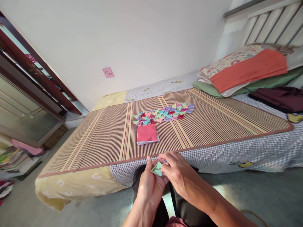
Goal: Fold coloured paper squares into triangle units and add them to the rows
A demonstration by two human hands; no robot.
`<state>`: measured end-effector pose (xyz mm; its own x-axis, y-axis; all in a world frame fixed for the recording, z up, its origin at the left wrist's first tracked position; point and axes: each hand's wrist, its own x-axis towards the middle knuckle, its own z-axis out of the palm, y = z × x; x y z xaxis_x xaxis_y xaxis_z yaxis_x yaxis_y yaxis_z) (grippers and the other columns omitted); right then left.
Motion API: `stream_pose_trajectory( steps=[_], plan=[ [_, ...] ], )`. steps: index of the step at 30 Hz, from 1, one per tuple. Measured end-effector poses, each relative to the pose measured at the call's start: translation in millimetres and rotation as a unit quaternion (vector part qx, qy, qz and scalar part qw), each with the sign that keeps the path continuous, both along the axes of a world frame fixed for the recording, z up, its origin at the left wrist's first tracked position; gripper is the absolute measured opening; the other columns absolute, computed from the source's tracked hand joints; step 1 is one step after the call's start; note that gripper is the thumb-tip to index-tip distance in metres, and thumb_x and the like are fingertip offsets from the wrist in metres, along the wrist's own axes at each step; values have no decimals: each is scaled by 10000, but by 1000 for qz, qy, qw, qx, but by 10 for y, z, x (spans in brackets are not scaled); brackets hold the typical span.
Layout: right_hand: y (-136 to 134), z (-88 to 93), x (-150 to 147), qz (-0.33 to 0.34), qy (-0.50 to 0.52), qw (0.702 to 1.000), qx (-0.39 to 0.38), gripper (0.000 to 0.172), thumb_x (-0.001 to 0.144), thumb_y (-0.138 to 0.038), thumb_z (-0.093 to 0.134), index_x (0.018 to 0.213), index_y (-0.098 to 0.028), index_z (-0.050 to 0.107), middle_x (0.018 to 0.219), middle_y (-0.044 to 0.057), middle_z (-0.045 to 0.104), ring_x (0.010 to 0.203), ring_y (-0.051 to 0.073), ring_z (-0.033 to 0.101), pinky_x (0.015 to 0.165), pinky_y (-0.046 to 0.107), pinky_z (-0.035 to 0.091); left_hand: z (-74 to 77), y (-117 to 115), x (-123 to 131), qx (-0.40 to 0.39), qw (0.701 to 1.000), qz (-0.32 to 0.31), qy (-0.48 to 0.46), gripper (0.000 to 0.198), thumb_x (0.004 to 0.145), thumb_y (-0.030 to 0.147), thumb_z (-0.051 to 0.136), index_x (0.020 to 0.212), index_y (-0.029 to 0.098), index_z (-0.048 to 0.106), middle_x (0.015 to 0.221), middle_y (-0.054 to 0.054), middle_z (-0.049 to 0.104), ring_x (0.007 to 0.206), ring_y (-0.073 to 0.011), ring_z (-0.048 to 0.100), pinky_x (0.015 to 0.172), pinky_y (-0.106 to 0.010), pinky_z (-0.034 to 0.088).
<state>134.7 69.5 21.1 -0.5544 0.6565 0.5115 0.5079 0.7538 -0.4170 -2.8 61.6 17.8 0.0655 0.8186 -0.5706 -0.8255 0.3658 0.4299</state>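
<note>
Head view: at the far left a pile of books and papers (14, 160) stands low, near a cabinet (28, 104) with a pale door panel. Next comes the bed, where a yellow cloth (82, 186) hangs over the near left corner and a striped mat (94, 138) lies on top. On the white wall behind it, a pink note (108, 72) is fixed.

On the mat, near its front edge, is a stack of square papers (147, 133) with a red sheet uppermost. Before it, my left hand (151, 183) is above my knees, palm turned up and partly curled, and it holds the left side of a small green paper (157, 169) beside the raised thumb. Behind the stack, many small folded papers (165, 114) of different colours are set in close rows. My right hand (175, 168) comes over the green paper from the right; its fingers are bent and, with the thumb, pinch the right side. The fingers hide this part, so I cannot tell its exact fold.

Farther right, an orange cloth (251, 71) lies on the piled bedding, and a maroon cloth (279, 98) is just beside.
</note>
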Motion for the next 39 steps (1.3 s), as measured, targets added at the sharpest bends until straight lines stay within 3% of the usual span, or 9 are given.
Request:
stream_pose_trajectory(
  steps=[4,8,11,14,19,24,31,39],
  plan=[
    [18,51,65,0,57,998,-37,170,939,-34,660,939,-202,685,1168,92,667,1060,259,653,931,449,578,-7,12,-33,9,999,-1,-34,563,1128,385,331,792,96,677,711,-88,723,588,-147,689,540,-230,525],
    [33,111,115,-8,108,993,-49,174,981,-54,589,1017,-200,677,1116,90,658,1021,237,673,906,412,592,-9,12,-49,15,1000,0,5,559,1122,397,355,826,81,709,797,-128,767,726,-202,748,698,-318,607],
    [33,112,104,2,109,992,-57,196,992,-51,556,1015,-202,679,1045,75,663,989,225,682,871,379,596,-22,17,-41,10,1000,16,23,552,1120,389,371,813,82,712,779,-115,765,708,-192,745,707,-315,608],
    [28,54,93,-9,108,992,-69,217,1001,-50,531,1039,-205,679,985,64,672,907,207,691,799,339,591,-44,29,-45,4,999,30,33,544,1119,372,380,799,79,708,733,-113,756,672,-192,747,708,-321,615],
    [15,-91,90,-82,124,986,-80,163,1018,-113,523,950,-215,629,861,39,690,737,181,689,662,287,543,-98,43,-63,1,998,36,47,516,1104,385,418,826,73,721,751,-147,771,686,-231,771,700,-352,629],
    [25,-216,-13,-120,118,978,-126,149,972,-134,575,857,-228,588,750,5,707,628,166,686,586,257,503,-150,22,10,15,998,54,42,477,1090,307,470,788,56,740,788,-169,778,745,-247,780,833,-426,651],
    [149,-337,-40,-174,72,968,-163,200,919,-68,532,800,-220,583,727,11,721,656,189,730,621,266,518,-222,42,103,16,997,67,42,468,1083,244,472,749,69,749,825,-180,794,825,-258,800,899,-421,651],
    [209,-331,-13,-194,42,971,-132,198,903,-71,548,788,-230,577,680,-12,701,589,177,709,557,252,470,-367,142,105,17,997,51,49,450,1078,256,492,788,60,775,892,-195,810,905,-286,807,939,-443,641]
  ],
)
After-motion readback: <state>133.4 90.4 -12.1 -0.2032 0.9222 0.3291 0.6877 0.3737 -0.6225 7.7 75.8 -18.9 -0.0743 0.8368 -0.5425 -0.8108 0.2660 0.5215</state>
